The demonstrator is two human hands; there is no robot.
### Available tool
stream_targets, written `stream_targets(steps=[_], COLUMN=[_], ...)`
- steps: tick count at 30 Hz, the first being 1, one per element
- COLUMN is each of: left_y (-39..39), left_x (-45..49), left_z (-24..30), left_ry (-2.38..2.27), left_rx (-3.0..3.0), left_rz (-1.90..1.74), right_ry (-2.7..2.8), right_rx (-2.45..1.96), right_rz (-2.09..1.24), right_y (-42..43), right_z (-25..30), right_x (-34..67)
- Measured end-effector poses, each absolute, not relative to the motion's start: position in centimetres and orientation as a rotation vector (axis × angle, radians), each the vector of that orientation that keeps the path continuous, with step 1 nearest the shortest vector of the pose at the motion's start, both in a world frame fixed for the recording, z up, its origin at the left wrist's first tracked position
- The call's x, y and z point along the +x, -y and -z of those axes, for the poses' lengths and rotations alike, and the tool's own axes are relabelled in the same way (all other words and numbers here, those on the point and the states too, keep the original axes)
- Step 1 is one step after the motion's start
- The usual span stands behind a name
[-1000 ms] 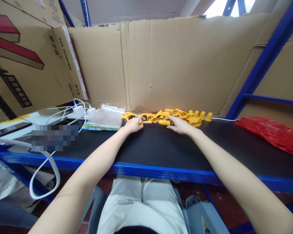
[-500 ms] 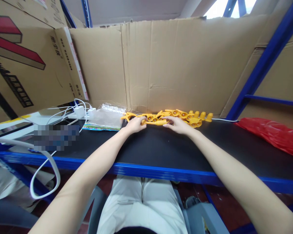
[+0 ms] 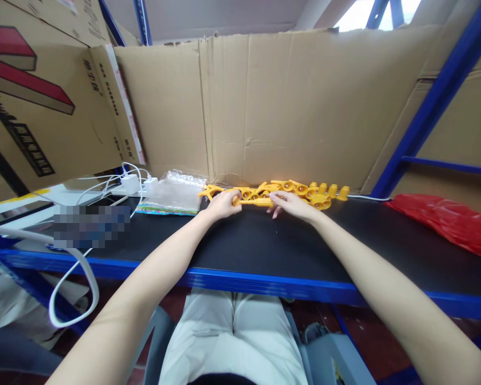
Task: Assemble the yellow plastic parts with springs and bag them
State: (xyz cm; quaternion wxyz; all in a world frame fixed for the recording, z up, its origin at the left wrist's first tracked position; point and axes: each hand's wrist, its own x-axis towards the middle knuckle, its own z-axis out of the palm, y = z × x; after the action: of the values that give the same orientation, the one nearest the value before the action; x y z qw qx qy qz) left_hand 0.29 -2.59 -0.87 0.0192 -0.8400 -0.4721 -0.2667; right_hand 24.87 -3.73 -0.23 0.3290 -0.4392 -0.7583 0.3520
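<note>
A yellow plastic rod with a thicker right part (image 3: pixel 260 202) lies crosswise between my two hands, just above the black tabletop. My left hand (image 3: pixel 223 205) is closed round its left end, thumb toward me. My right hand (image 3: pixel 294 206) pinches the thick right end, with a few fingers spread loosely below it. Just behind are several yellow cup-shaped plastic pieces (image 3: pixel 301 190), lying in a heap. Forked yellow pieces (image 3: pixel 209 191) stick out to the left, behind my left wrist. My fingers cover both ends of the rod.
Clear plastic bags (image 3: pixel 174 193) lie left of the yellow pieces, near white chargers (image 3: pixel 130 183) with cables. A red plastic bag (image 3: pixel 444 222) lies on the right. Cardboard (image 3: pixel 304 107) walls the back. A blue metal edge (image 3: pixel 256 282) runs along the table's front.
My right hand has shifted its fingers on the rod's right end; some now hang below it. The left hand has hardly moved.
</note>
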Motion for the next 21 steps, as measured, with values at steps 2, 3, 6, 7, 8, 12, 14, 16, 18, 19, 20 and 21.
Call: stream_targets(steps=[2, 3, 6, 7, 8, 12, 14, 16, 18, 19, 20, 21], left_y=[2.5, 2.5, 2.5, 2.6, 2.7, 3.1, 3.2, 3.1, 3.1, 3.0, 3.0, 3.0], left_x=[0.2, 0.2, 0.2, 0.3, 0.3, 0.6, 0.6, 0.7, 0.6, 0.6, 0.6, 0.5], left_z=[0.9, 1.0, 0.9, 0.9, 0.8, 0.6, 0.6, 0.6, 0.7, 0.7, 0.7, 0.7], left_ry=[1.478, 1.480, 1.453, 1.439, 1.427, 1.412, 1.416, 1.429, 1.448, 1.458, 1.465, 1.467], left_rx=[-2.609, -2.611, -2.616, -2.618, -2.620, -2.615, -2.607, -2.595, -2.585, -2.580, -2.577, -2.575], left_rz=[0.821, 0.826, 0.870, 0.886, 0.897, 0.902, 0.897, 0.896, 0.899, 0.902, 0.908, 0.914], right_ry=[1.995, 1.997, 1.993, 1.988, 1.982, 1.912, 1.886, 1.887, 1.902, 1.910, 1.914, 1.915], right_rx=[-1.161, -1.155, -1.125, -1.125, -1.130, -1.207, -1.261, -1.284, -1.274, -1.259, -1.242, -1.226], right_rz=[-0.963, -0.980, -1.001, -1.008, -1.019, -1.066, -1.069, -1.067, -1.051, -1.041, -1.032, -1.024], right_y=[4.0, 4.1, 4.3, 4.4, 4.4, 4.7, 4.8, 4.8, 4.6, 4.5, 4.4, 4.3], right_z=[0.0, 0.0, -0.3, -0.4, -0.5, -0.9, -0.9, -0.8, -0.6, -0.5, -0.4, -0.3], right_x=[25.0, 25.1, 25.1, 25.1, 25.1, 24.8, 24.7, 24.7, 24.8, 24.8, 24.9, 24.9])
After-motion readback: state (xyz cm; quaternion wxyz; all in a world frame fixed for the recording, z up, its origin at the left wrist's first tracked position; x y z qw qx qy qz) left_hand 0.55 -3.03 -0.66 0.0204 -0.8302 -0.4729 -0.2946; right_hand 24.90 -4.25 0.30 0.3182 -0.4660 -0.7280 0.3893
